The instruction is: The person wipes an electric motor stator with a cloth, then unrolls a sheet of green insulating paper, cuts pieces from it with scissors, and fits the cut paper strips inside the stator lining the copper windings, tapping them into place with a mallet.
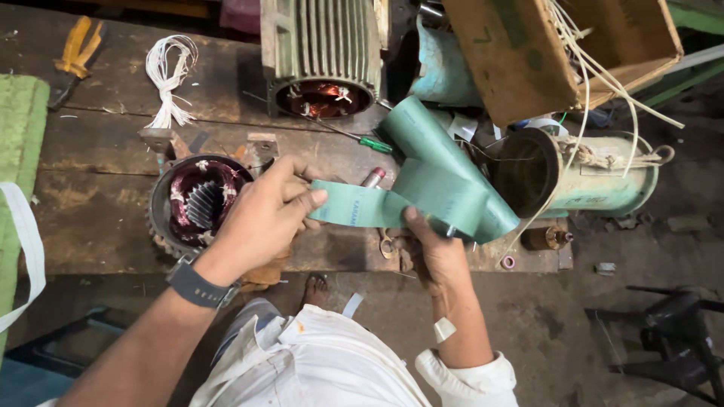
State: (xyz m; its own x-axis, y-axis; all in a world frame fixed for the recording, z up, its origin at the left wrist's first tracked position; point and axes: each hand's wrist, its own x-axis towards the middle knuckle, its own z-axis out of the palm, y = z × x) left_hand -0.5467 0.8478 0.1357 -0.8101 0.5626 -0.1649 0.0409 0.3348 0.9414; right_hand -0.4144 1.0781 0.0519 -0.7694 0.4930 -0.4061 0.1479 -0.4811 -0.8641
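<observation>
Both hands mid-frame grip a green insulation sheet [422, 188] — left hand [264, 218] pinching its strip end, right hand [430, 252] clamped underneath. Wound stator [197, 202] sits just left, screwdriver [362, 140] above.

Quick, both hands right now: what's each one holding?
Left hand: closed, pinching the end of the green insulation sheet.
Right hand: closed on the same sheet, gripping its lower edge near the fold.

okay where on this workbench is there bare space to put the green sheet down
Bare wood lies on the workbench between the green mat and the open stator, below the white cord bundle. It is crowded right of the stator: both hands, the green sheet, screwdriver and motor housings.
</observation>
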